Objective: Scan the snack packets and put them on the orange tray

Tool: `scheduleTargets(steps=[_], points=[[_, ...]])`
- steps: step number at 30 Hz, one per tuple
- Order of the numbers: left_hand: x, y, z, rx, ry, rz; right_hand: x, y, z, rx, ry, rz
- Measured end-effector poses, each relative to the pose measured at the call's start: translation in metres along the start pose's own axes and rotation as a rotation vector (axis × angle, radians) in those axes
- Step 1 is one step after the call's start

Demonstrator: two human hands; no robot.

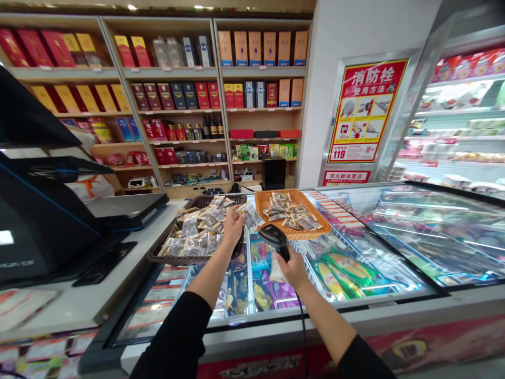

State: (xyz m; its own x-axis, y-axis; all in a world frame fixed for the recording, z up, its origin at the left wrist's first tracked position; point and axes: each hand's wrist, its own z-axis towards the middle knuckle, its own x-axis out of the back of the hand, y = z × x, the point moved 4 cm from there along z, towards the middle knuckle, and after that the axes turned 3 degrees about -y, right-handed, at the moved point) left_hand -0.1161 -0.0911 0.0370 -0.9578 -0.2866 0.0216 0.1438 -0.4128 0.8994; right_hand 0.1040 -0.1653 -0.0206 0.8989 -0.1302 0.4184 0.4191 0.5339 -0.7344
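My left hand (233, 225) is closed on a small clear snack packet (252, 215), held up between two baskets. In my right hand (295, 269) is a black barcode scanner (273, 235), its head pointing up and left toward the packet; a cable hangs down from its handle. To the left, a dark brown woven basket (158, 251) is heaped with similar packets (201, 225). On the right, a tan woven basket (261, 199) carries a smaller number of packets (302, 217). Both baskets stand on the glass top of a chest freezer.
Under the freezer glass (185, 321) lie bagged frozen goods. A counter (82, 302) with a dark scale (130, 206) and checkout machine (43, 221) is at the left. Behind are shelves of boxed bottles (262, 47) and a red fire hydrant notice (369, 110); a lit chiller (457, 131) stands right.
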Motion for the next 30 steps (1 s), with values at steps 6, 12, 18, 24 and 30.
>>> scheduleTargets(steps=[6, 12, 18, 24, 30], points=[[-0.0012, 0.0014, -0.0014, -0.088, -0.028, 0.152, -0.0006, -0.0004, -0.0007, -0.006, -0.031, -0.030], [-0.0025, -0.0009, -0.0012, -0.140, -0.041, 0.194, -0.0019, -0.0038, -0.0009, 0.011, -0.048, -0.065], [-0.0014, -0.0024, -0.0013, -0.130, -0.025, 0.196, -0.0037, -0.0014, -0.0012, 0.025, -0.061, -0.060], [0.0010, -0.0010, -0.0036, -0.077, -0.018, 0.177, -0.0030, -0.0033, -0.0005, 0.031, -0.038, -0.048], [0.0002, 0.0046, -0.0074, -0.151, -0.017, 0.244, -0.0044, 0.0044, -0.0008, -0.025, -0.011, 0.067]])
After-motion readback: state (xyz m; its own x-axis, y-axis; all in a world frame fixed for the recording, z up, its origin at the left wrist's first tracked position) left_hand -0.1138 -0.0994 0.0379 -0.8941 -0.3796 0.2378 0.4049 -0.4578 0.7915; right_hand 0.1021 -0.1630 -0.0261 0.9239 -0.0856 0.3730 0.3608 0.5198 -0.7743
